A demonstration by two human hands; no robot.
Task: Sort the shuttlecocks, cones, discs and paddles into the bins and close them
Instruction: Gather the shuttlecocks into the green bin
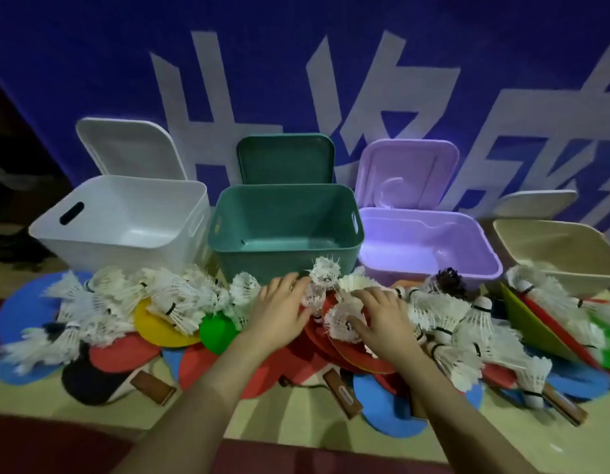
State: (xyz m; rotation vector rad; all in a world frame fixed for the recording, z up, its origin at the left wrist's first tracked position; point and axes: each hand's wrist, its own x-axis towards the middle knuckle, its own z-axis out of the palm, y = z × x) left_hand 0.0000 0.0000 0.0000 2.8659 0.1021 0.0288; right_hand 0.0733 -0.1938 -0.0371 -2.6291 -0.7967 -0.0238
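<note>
Since all four bins (286, 217) stood empty, shuttlecocks (344, 323) were gripped with curled fingers by the left hand (279, 313) and right hand (382, 319) for sorting.

Blue banner (91, 46) with large white characters (296, 97) at 12 o'clock; dim light; dark red floor (40, 446) at 7 o'clock.

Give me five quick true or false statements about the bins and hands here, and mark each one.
1. All four bin lids are shut. False: the white bin, green bin, purple bin and beige bin stand open.
2. The green bin sits between the white and purple ones. True.
3. The left hand and right hand are on shuttlecocks. True.
4. The white bin holds paddles. False: nothing shows inside.
5. The yellow disc lies in the purple bin. False: it lies in the pile.
</note>
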